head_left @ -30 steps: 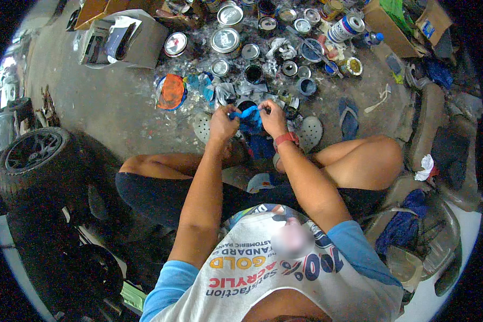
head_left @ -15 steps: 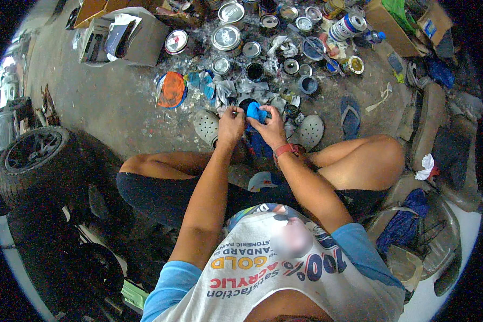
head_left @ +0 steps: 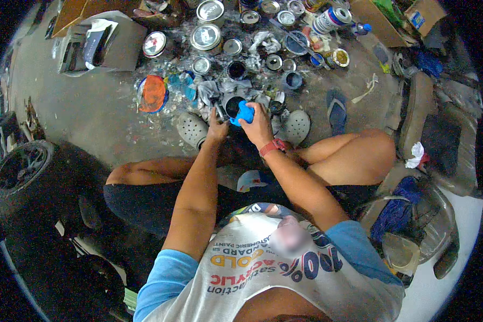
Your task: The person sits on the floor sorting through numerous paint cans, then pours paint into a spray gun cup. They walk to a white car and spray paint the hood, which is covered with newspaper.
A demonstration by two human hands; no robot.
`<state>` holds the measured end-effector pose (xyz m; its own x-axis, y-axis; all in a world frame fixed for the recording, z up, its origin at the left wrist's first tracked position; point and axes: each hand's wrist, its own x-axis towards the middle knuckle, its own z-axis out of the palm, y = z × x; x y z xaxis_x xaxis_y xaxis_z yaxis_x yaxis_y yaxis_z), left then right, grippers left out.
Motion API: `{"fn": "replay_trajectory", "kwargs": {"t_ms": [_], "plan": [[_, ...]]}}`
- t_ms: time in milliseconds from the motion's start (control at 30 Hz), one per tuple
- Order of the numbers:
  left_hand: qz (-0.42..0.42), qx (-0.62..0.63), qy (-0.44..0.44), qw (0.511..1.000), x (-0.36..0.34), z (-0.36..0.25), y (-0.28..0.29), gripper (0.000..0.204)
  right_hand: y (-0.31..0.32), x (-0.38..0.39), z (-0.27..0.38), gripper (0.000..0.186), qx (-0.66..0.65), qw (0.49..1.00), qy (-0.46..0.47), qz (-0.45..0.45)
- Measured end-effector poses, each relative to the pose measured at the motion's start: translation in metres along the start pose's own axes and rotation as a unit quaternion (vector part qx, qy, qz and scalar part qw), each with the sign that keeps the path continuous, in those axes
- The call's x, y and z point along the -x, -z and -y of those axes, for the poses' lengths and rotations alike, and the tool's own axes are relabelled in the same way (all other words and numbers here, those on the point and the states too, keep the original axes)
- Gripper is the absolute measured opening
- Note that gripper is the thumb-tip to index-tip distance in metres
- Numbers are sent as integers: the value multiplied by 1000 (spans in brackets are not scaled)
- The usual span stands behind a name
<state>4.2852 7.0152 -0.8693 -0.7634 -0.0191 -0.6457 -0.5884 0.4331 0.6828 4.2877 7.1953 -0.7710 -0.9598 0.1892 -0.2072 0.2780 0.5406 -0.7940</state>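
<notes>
My right hand (head_left: 258,127) is closed on a bright blue lumpy piece (head_left: 245,111), whose kind I cannot make out. Close beside it, my left hand (head_left: 217,129) grips a slim greyish stick-like thing (head_left: 220,113); its tip is too small to tell. Just beyond both hands stands an open can with a dark inside (head_left: 233,105), partly covered by the blue piece. A red band circles my right wrist. Crumpled grey rags (head_left: 206,91) lie on the floor past my left hand.
Several paint cans (head_left: 206,37) crowd the floor ahead. An orange-stained round lid (head_left: 153,93) lies to the left, a grey box (head_left: 124,45) behind it. Clogs (head_left: 192,129) flank the hands. A flip-flop (head_left: 336,111) lies right; a wheel (head_left: 24,167) stands left.
The blue piece has turned and tipped toward the left in my right hand. My left hand has lowered slightly, its grey stick-like thing now showing. The whole view has shifted a little.
</notes>
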Motion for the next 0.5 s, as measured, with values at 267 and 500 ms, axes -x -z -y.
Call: {"fn": "replay_trajectory", "kwargs": {"t_ms": [267,500], "plan": [[48,-28,-21,998,-12,-6,-4,95,22,-17,-1,42,3,997,-82,7],[55,42,9,998,-29,23,-6,85,75,-66,0,23,-42,998,-31,-23]]}}
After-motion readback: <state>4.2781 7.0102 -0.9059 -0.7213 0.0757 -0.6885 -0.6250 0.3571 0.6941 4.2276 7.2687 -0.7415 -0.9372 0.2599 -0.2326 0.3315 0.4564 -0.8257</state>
